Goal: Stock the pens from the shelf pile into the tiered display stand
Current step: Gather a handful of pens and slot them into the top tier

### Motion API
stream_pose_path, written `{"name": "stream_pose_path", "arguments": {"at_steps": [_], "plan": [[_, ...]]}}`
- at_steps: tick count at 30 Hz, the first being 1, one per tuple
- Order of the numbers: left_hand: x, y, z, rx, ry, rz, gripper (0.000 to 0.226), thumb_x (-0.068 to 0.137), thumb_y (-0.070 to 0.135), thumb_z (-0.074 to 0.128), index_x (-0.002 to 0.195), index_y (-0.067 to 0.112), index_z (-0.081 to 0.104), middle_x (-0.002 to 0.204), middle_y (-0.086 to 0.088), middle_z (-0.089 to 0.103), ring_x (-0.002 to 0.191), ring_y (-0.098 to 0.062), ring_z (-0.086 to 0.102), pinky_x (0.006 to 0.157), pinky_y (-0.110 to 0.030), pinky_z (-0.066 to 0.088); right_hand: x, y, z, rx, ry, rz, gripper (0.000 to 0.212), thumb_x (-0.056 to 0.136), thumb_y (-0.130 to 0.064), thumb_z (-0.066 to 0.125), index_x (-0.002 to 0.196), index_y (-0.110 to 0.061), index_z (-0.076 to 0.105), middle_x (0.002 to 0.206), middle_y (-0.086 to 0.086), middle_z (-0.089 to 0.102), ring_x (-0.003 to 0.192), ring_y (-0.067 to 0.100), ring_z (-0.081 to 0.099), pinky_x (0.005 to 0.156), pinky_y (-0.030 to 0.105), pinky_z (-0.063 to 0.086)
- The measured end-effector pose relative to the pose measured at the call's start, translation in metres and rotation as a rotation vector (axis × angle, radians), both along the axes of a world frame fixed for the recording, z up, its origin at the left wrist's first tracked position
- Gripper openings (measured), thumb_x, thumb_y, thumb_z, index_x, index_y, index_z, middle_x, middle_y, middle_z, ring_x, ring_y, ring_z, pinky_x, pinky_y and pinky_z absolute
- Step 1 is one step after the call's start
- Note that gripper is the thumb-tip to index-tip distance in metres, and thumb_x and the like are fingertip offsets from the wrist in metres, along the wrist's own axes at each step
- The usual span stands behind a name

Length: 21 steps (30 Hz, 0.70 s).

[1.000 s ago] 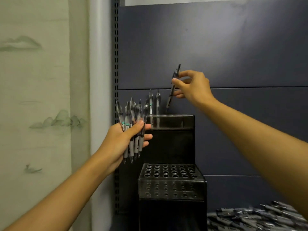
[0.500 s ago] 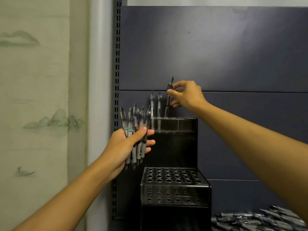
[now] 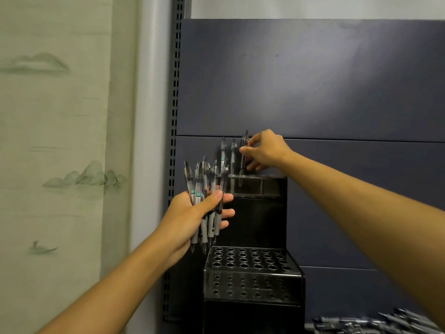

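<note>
Two pens in stand, right hand pinching 3rd pen, left hand gripping bunch, labels unreadable

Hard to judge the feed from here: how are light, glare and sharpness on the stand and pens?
Head view: dim overall, with a soft bright patch on the back panel. The black display stand shows faint sheen, its holes readable. Pens in the left hand are fairly sharp. The shelf pile is blurred at the corner, where wide-angle stretch is strongest.

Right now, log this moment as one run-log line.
right hand: seating pen in top tier | left hand: gripping pen bundle | lower tier: empty | shelf pile: remaining
</note>
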<state>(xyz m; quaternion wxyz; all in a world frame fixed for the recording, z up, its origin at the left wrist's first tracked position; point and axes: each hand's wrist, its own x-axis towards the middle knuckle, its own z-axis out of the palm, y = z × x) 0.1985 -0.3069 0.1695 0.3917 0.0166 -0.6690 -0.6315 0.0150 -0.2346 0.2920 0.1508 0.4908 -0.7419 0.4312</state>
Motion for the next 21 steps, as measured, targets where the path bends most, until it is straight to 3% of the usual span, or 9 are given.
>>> {"name": "stream_pose_path", "arguments": {"at_steps": [9, 13, 17, 21], "plan": [[0.003, 0.002, -0.001, -0.009, 0.000, 0.019, 0.024, 0.094, 0.022, 0.060, 0.115, 0.011, 0.065, 0.106, -0.001, 0.077, 0.095, -0.023, 0.075, 0.079, -0.036, 0.062, -0.003, -0.008, -0.003, 0.077, 0.096, -0.068, 0.030, 0.095, -0.028, 0.064, 0.109, -0.002, 0.066, 0.088, 0.012, 0.073, 0.074, 0.022, 0.074, 0.073, 0.038, 0.063], [0.001, 0.005, -0.001, 0.001, 0.012, 0.020, 0.026, 0.094, 0.023, 0.059, 0.116, 0.011, 0.065, 0.106, -0.001, 0.077, 0.096, -0.023, 0.074, 0.081, -0.037, 0.062, -0.004, 0.002, -0.006, 0.031, 0.159, -0.127, 0.041, 0.086, -0.043, 0.071, 0.098, -0.004, 0.073, 0.080, 0.010, 0.074, 0.072, 0.022, 0.073, 0.075, 0.039, 0.062], [-0.003, 0.010, 0.005, 0.010, 0.030, 0.007, 0.025, 0.095, 0.025, 0.059, 0.116, 0.013, 0.064, 0.106, -0.002, 0.077, 0.095, -0.025, 0.075, 0.079, -0.038, 0.062, 0.026, 0.037, -0.012, -0.119, 0.164, 0.130, 0.029, 0.091, -0.046, 0.064, 0.097, -0.018, 0.070, 0.072, -0.003, 0.070, 0.053, 0.005, 0.067, 0.052, 0.016, 0.053], [-0.008, 0.016, 0.019, 0.024, 0.095, 0.008, 0.021, 0.096, 0.022, 0.056, 0.114, 0.014, 0.065, 0.103, -0.007, 0.077, 0.094, -0.026, 0.075, 0.079, -0.039, 0.062, 0.054, 0.052, -0.026, 0.055, 0.146, 0.354, 0.031, 0.091, -0.045, 0.063, 0.104, -0.018, 0.072, 0.078, -0.005, 0.070, 0.059, 0.004, 0.066, 0.052, 0.015, 0.049]]}}
